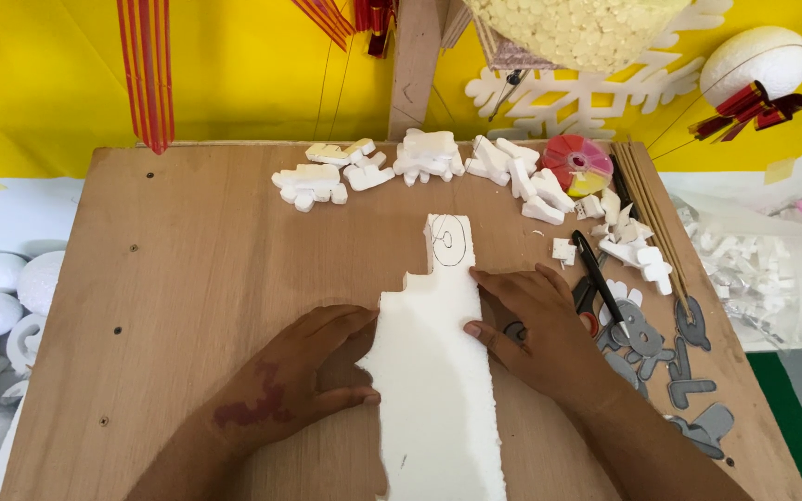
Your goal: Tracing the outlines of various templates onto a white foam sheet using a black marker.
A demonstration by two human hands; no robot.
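I see my left hand (pixel 303 371) and right hand (pixel 531 325) pressing flat, fingers spread, on either edge of the foam strip (pixel 433 371) on the tabletop (pixel 187 269), gripping nothing.

A clear plastic bag (pixel 575 32) filled with small pale-yellow foam pieces is seen hanging at the top edge, above the wooden board (pixel 187 269). Another clear bag (pixel 744 269) of white foam bits is laid just right of the board
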